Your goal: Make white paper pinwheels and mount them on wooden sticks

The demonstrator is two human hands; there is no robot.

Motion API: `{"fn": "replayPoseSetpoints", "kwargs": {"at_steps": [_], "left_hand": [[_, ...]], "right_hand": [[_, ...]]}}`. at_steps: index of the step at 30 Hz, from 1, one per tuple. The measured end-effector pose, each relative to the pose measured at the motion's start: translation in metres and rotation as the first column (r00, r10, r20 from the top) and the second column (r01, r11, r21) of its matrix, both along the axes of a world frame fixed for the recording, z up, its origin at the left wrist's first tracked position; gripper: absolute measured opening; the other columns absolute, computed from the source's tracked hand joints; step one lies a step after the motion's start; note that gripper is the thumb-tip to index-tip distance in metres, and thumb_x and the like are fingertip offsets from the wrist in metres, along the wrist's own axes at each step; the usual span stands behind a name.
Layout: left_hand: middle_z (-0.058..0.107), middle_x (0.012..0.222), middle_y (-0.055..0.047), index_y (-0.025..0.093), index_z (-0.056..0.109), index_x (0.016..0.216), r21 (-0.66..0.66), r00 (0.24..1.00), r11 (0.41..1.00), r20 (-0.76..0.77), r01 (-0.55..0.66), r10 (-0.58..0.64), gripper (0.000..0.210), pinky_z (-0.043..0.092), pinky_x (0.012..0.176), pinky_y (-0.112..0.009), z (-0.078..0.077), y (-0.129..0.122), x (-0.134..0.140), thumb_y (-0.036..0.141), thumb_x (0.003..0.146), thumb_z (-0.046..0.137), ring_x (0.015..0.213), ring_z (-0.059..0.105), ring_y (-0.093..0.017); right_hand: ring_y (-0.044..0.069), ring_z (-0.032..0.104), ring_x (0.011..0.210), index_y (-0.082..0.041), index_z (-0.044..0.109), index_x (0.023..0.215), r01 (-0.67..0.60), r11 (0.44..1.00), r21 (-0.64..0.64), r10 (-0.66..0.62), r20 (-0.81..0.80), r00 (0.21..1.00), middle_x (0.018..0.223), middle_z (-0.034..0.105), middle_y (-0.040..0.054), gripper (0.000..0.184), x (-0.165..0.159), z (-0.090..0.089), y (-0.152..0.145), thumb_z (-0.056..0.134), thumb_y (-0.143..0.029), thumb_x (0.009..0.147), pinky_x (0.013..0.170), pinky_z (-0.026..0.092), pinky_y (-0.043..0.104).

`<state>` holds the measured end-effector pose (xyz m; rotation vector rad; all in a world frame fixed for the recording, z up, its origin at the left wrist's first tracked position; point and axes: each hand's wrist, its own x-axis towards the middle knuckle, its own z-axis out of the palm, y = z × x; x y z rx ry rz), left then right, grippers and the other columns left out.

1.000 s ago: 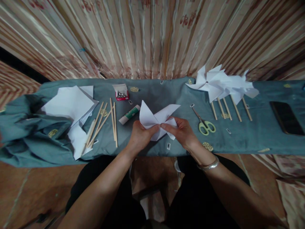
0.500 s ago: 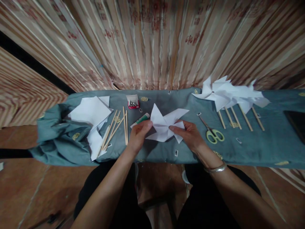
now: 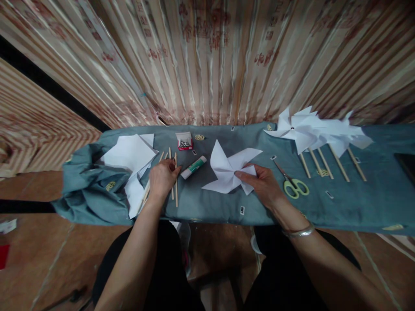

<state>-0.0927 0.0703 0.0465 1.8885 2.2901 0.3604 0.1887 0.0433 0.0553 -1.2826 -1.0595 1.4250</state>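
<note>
My right hand (image 3: 264, 183) pinches a white paper pinwheel (image 3: 223, 170) near its centre, thumb on top, with the folded blades spread out to the left. Over the loose wooden sticks (image 3: 177, 196) is my left hand (image 3: 162, 179), its thumb and fingers closed round the upper part of one stick. The hand covers part of the other sticks. Between the two hands lies a glue stick (image 3: 193, 167) with a green and white label. A small red box (image 3: 184, 142) of shiny metal pins stands open behind it.
White paper sheets (image 3: 129, 151) are piled at the left, beside bunched cloth (image 3: 87, 181). Scissors with green handles (image 3: 295, 188) lie right of my right hand. Several finished pinwheels on sticks (image 3: 324, 129) overlap at the back right. A pleated curtain (image 3: 214, 65) hangs behind the table.
My left hand has let go of the pinwheel and moved left onto the wooden sticks. The right hand still holds the pinwheel in about the same place. The view has shifted slightly.
</note>
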Motion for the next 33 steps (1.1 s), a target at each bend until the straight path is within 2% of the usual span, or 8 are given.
{"fn": "replayPoseSetpoints", "kwargs": {"at_steps": [10, 14, 17, 19, 21, 24, 27, 33], "left_hand": [[0.076, 0.096, -0.012, 0.019, 0.072, 0.096, -0.008, 0.996, 1.0, -0.085, 0.027, -0.028, 0.027, 0.05, 0.073, -0.036, -0.004, 0.002, 0.003, 0.032, 0.083, 0.052, 0.091, 0.07, -0.031], [0.076, 0.091, -0.008, 0.019, 0.073, 0.096, 0.038, 0.999, 0.999, 0.038, -0.03, 0.028, 0.029, 0.05, 0.076, -0.034, -0.002, 0.003, -0.002, 0.031, 0.08, 0.052, 0.088, 0.07, -0.028], [0.075, 0.082, -0.007, 0.015, 0.074, 0.093, 0.11, 0.963, 0.989, 0.259, -0.103, 0.072, 0.03, 0.049, 0.071, -0.03, 0.0, 0.003, -0.005, 0.03, 0.074, 0.055, 0.076, 0.068, -0.023], [0.072, 0.074, -0.004, 0.014, 0.074, 0.09, 0.166, 0.88, 0.975, 0.472, -0.148, 0.053, 0.03, 0.046, 0.062, -0.026, 0.003, 0.001, -0.002, 0.03, 0.071, 0.058, 0.065, 0.064, -0.018], [0.068, 0.068, -0.001, 0.014, 0.074, 0.086, 0.206, 0.747, 0.963, 0.665, -0.174, -0.007, 0.028, 0.042, 0.054, -0.023, 0.007, -0.003, 0.006, 0.031, 0.068, 0.061, 0.058, 0.058, -0.014], [0.065, 0.064, 0.001, 0.016, 0.071, 0.079, 0.218, 0.537, 0.964, 0.837, -0.153, -0.104, 0.023, 0.042, 0.055, -0.023, 0.016, -0.012, 0.027, 0.032, 0.064, 0.067, 0.057, 0.056, -0.012], [0.067, 0.066, 0.001, 0.018, 0.069, 0.078, 0.143, 0.328, 0.987, 0.938, -0.068, -0.113, 0.022, 0.048, 0.063, -0.025, 0.025, -0.021, 0.052, 0.033, 0.062, 0.072, 0.061, 0.06, -0.013], [0.057, 0.057, 0.004, 0.02, 0.069, 0.078, -0.008, 0.063, 0.997, 0.998, 0.081, 0.003, 0.021, 0.042, 0.053, -0.023, 0.027, -0.034, 0.09, 0.034, 0.064, 0.074, 0.052, 0.049, -0.01]], "right_hand": [[0.009, 0.052, 0.05, -0.017, 0.069, 0.07, -0.002, 1.0, -0.024, 0.001, -0.044, 0.999, 0.06, 0.064, -0.0027, 0.034, 0.002, -0.002, -0.001, 0.086, -0.043, 0.057, 0.048, 0.038, 0.022], [0.01, 0.051, 0.05, -0.017, 0.068, 0.069, 0.017, 1.0, -0.026, -0.017, -0.025, 1.0, 0.059, 0.064, -0.0022, 0.036, 0.001, 0.002, -0.002, 0.086, -0.045, 0.055, 0.047, 0.038, 0.022], [0.009, 0.049, 0.048, -0.017, 0.067, 0.068, 0.011, 1.0, -0.014, -0.011, -0.011, 1.0, 0.058, 0.062, -0.0028, 0.036, 0.0, 0.003, -0.002, 0.086, -0.046, 0.056, 0.046, 0.036, 0.022], [0.009, 0.049, 0.048, -0.018, 0.066, 0.067, 0.006, 1.0, 0.006, -0.006, 0.002, 1.0, 0.057, 0.062, -0.0028, 0.036, 0.001, 0.004, -0.002, 0.085, -0.047, 0.057, 0.046, 0.036, 0.022], [0.01, 0.05, 0.049, -0.019, 0.066, 0.067, 0.008, 1.0, 0.023, -0.008, 0.003, 1.0, 0.059, 0.063, -0.0024, 0.036, 0.004, 0.004, -0.002, 0.085, -0.048, 0.056, 0.047, 0.039, 0.023], [0.011, 0.053, 0.052, -0.019, 0.069, 0.07, -0.016, 0.999, 0.04, 0.016, 0.005, 1.0, 0.063, 0.067, -0.0013, 0.035, 0.01, 0.006, -0.005, 0.086, -0.047, 0.057, 0.05, 0.042, 0.024], [0.011, 0.053, 0.053, -0.019, 0.071, 0.072, -0.086, 0.993, 0.079, 0.082, 0.047, 0.996, 0.064, 0.068, -0.0009, 0.03, 0.016, 0.012, -0.01, 0.084, -0.044, 0.062, 0.051, 0.042, 0.024], [0.015, 0.061, 0.059, -0.021, 0.074, 0.079, -0.261, 0.939, 0.226, 0.187, 0.304, 0.934, 0.068, 0.071, 0.0002, 0.021, 0.018, 0.035, -0.031, 0.074, -0.042, 0.076, 0.054, 0.046, 0.025]]}}
